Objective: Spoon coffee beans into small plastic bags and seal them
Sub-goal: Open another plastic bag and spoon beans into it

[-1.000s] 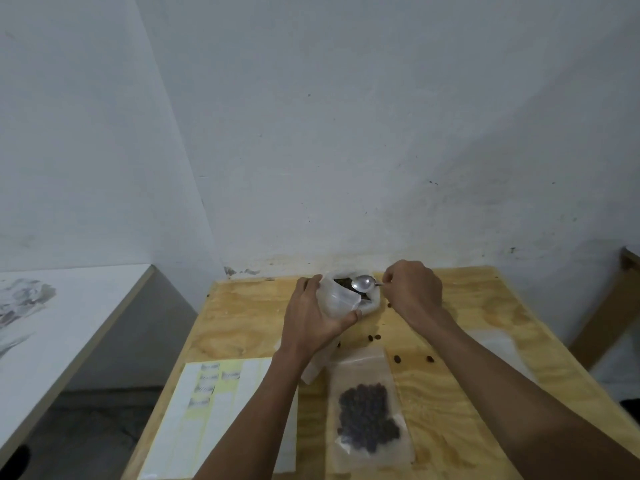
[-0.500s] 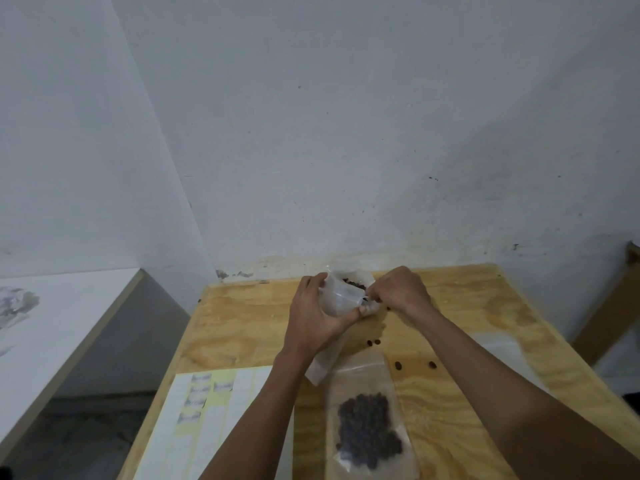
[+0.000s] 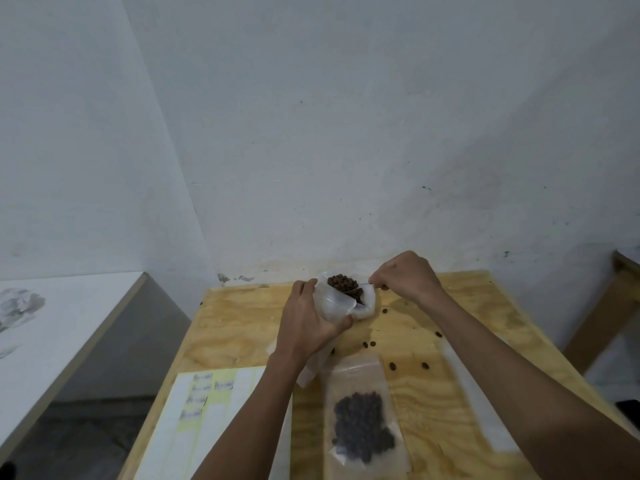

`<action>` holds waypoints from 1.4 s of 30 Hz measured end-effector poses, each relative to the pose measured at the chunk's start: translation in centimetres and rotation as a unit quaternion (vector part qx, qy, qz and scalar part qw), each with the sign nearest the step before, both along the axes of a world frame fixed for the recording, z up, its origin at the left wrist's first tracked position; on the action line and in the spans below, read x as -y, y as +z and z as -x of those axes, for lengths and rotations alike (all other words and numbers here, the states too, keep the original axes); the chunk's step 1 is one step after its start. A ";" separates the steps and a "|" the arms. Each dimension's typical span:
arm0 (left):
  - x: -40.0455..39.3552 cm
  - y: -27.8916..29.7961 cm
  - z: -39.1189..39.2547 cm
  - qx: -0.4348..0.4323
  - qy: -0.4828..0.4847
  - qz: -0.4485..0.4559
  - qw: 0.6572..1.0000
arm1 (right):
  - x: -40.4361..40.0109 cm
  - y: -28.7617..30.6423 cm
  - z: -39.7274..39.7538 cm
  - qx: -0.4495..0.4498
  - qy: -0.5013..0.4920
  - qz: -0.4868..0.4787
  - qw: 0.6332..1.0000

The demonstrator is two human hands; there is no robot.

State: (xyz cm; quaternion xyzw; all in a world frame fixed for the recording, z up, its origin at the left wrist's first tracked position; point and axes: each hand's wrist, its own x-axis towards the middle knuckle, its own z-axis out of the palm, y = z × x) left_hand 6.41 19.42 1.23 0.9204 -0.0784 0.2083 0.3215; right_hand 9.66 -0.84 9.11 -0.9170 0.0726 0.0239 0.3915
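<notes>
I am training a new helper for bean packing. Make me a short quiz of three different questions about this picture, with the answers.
1. True or false: the left hand holds a small plastic bag.
2. Which lies flat on the wooden table, nearest the camera?
A. a metal bowl
B. a filled bag of beans
C. a pair of scissors
3. Fill in: the right hand pinches the handle of a ____ loaded with beans.

Key
1. True; its grip is around the bag, whose mouth stands open.
2. B; loose beans lie scattered beyond it.
3. Spoon; its bowl is at the mouth of the held bag.
</notes>
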 end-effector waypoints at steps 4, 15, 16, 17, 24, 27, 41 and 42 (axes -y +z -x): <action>0.1 0.7 0.0 0.015 0.014 0.001 1.000 | 0.3 0.8 1.9 0.054 0.029 0.033 0.998; -0.2 0.8 0.0 0.060 0.018 0.007 0.998 | -0.1 -1.8 3.5 0.224 -0.049 0.132 0.964; -0.3 0.7 -0.1 0.057 0.019 0.012 0.998 | -0.2 -2.0 3.2 0.196 -0.050 0.149 0.968; -0.3 0.5 -0.1 0.052 0.020 0.016 0.998 | -0.3 -2.4 2.8 0.168 -0.046 0.168 0.970; 0.7 0.0 -1.0 -0.009 0.013 0.040 0.999 | -1.8 -4.9 0.8 0.112 -0.050 0.243 0.962; 1.1 -0.5 -1.8 -0.023 0.016 0.063 0.998 | -2.5 -5.7 0.2 0.098 -0.024 0.227 0.969; 0.1 -1.1 -1.7 -0.028 -0.010 0.074 0.997 | -2.0 -5.8 -1.8 -0.021 -0.088 -0.031 0.995; 0.1 -1.0 -1.6 -0.028 -0.011 0.070 0.997 | -1.9 -5.6 -1.8 -0.020 -0.088 -0.031 0.995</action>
